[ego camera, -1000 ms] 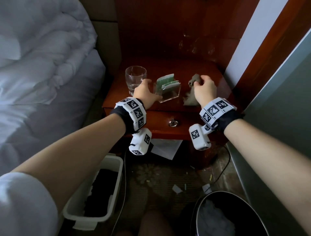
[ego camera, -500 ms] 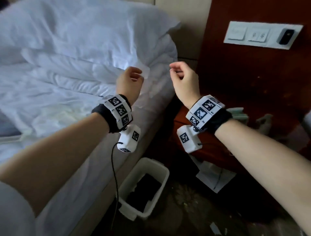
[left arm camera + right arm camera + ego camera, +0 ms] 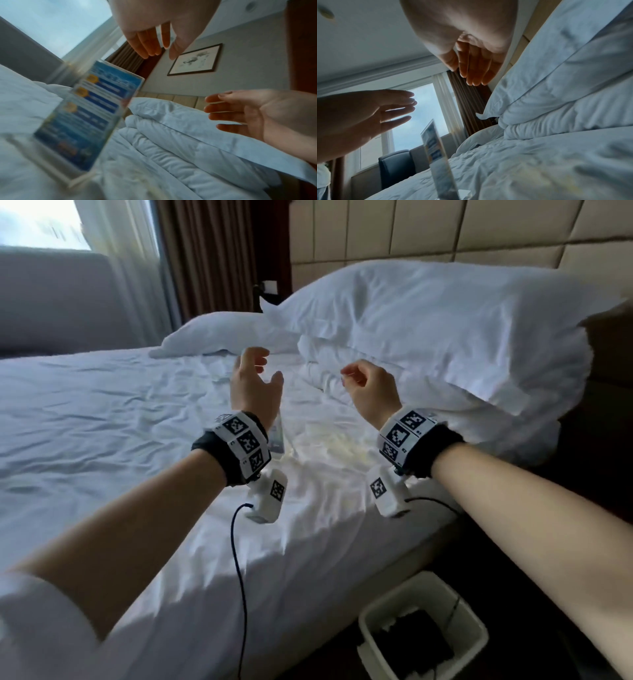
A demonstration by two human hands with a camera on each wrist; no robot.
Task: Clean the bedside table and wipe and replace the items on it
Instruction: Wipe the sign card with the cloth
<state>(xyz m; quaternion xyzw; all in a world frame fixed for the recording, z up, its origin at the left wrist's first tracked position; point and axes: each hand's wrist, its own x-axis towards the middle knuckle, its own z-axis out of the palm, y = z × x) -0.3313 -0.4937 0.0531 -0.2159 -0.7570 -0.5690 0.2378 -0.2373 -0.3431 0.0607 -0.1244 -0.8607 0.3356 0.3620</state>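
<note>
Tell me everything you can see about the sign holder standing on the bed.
The sign holder is a clear, plastic-looking stand with a blue printed card inside, showing yellow badges and blurred text. It stands roughly upright, leaning slightly, its base sunk in the white bed sheet. In the head view the left hand mostly hides it. Neither hand touches it.

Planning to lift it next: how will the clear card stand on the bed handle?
The card stand looks like rigid clear plastic, so probably stiff and smooth, perhaps slippery. Tall, thin and upright on the soft sheet, it would likely tip if nudged.
</note>
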